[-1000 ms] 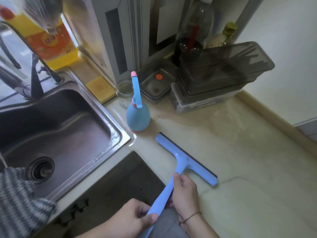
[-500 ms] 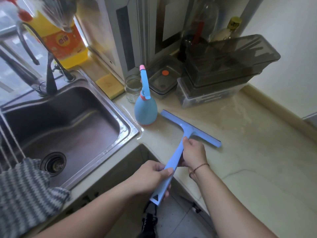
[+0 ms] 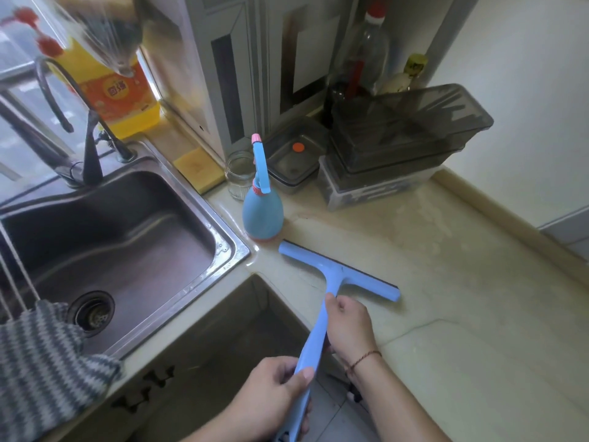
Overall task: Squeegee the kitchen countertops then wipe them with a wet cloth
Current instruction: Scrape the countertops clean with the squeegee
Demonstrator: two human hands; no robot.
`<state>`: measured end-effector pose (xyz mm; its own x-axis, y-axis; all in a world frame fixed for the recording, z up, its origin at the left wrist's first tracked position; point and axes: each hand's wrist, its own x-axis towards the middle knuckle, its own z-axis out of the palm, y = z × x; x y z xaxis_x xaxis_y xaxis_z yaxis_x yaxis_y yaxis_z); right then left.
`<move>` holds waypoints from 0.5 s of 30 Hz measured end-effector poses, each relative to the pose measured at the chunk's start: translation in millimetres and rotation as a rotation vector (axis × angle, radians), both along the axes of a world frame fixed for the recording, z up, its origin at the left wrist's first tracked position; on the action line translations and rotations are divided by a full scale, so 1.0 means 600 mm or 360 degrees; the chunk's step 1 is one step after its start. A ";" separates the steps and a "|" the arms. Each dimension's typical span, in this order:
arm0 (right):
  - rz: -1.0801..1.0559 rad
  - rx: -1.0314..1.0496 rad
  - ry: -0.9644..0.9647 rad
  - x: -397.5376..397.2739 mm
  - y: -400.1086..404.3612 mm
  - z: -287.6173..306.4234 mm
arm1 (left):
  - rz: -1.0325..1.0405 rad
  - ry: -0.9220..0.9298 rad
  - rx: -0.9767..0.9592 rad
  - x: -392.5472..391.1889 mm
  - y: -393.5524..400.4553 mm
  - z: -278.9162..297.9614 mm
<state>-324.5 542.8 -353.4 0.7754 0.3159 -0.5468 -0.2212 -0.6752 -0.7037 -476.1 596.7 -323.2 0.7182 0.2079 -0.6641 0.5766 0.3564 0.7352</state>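
A light blue squeegee (image 3: 331, 272) lies with its black rubber blade on the beige countertop (image 3: 462, 307), just right of the sink corner. My right hand (image 3: 349, 327) grips the handle close under the blade head. My left hand (image 3: 271, 397) grips the lower end of the handle, out past the counter's front edge. A grey striped cloth (image 3: 41, 358) hangs over the sink's front rim at the lower left.
A blue spray bottle (image 3: 263, 208) stands just behind the blade's left end. Behind it are a glass jar (image 3: 239, 173), stacked dark plastic containers (image 3: 395, 148), bottles and a yellow sponge (image 3: 199, 170). The steel sink (image 3: 121, 237) with its tap fills the left.
The squeegee blade was pushed away toward the spray bottle half a second ago. Both hands have now drawn it back toward the counter's front edge.
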 end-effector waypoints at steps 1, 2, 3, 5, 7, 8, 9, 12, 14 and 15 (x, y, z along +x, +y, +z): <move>-0.0010 -0.0003 0.0002 0.004 -0.002 0.002 | -0.0018 -0.0019 0.0007 0.003 0.002 0.007; -0.0021 0.0007 0.0019 0.009 -0.002 0.009 | -0.0040 -0.0028 0.0020 0.008 0.006 0.012; -0.0039 0.0042 0.0053 0.017 0.002 0.013 | -0.0066 -0.0025 0.0038 0.015 0.015 0.014; -0.0099 0.0113 0.0126 0.033 0.016 0.019 | -0.0126 0.0011 0.0088 0.034 0.043 0.014; -0.0196 0.0166 0.0200 0.043 0.033 0.021 | -0.0198 0.0040 0.0164 0.052 0.076 0.013; -0.0250 0.0181 0.0225 0.045 0.040 0.019 | -0.0226 0.0046 0.0176 0.057 0.088 0.012; -0.0299 0.0191 0.0243 0.043 0.045 0.015 | -0.0246 0.0053 0.0169 0.059 0.094 0.010; -0.0363 0.0134 0.0216 0.022 0.046 0.001 | -0.0262 0.0061 0.0074 0.043 0.092 0.004; -0.0384 0.0106 0.0181 -0.005 0.034 -0.004 | -0.0267 0.0081 -0.0024 0.018 0.083 -0.002; -0.0380 0.0100 0.0193 -0.021 0.026 -0.004 | -0.0281 0.0098 -0.0043 0.002 0.078 -0.003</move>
